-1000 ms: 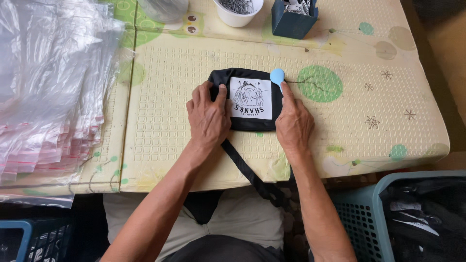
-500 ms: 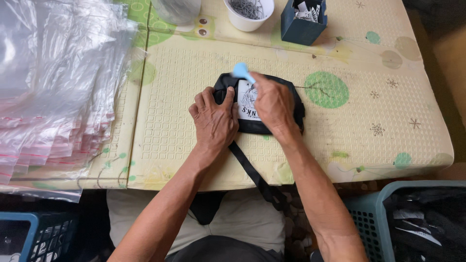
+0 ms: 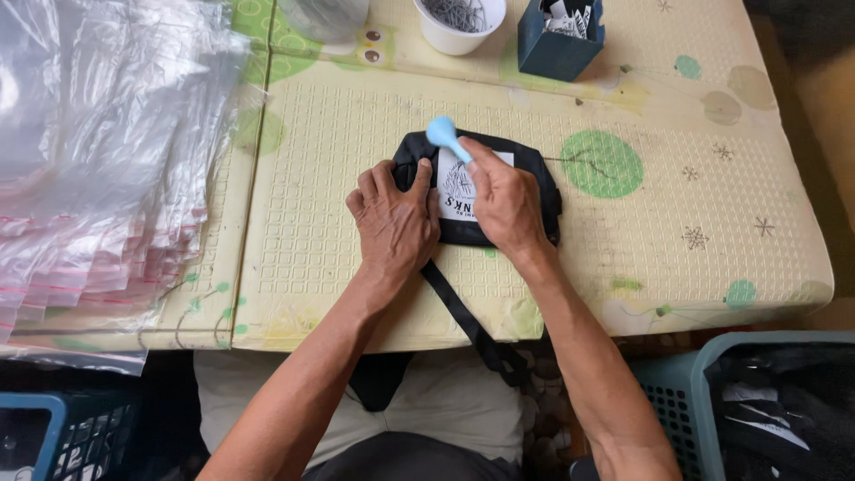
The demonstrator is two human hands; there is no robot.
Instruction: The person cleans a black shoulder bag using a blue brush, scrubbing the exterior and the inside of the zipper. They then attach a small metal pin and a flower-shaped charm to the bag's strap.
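Right hand (image 3: 506, 203), gripping a light-blue plastic tool (image 3: 448, 139), had slid left onto the white label (image 3: 456, 185) of the black fabric pouch (image 3: 534, 183), the stroke apparently underway; left hand (image 3: 394, 223) pressed flat, holding nothing.

Foam mat (image 3: 338, 267): black pouch (image 3: 534, 183), clear bags (image 3: 98, 151)

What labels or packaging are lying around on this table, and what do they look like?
White label: rectangular, dark printing, on the black bag under both hands.
Clear plastic bags: stacked at the left, red-edged.
Paper slips: white and dark, in the blue box, far edge.
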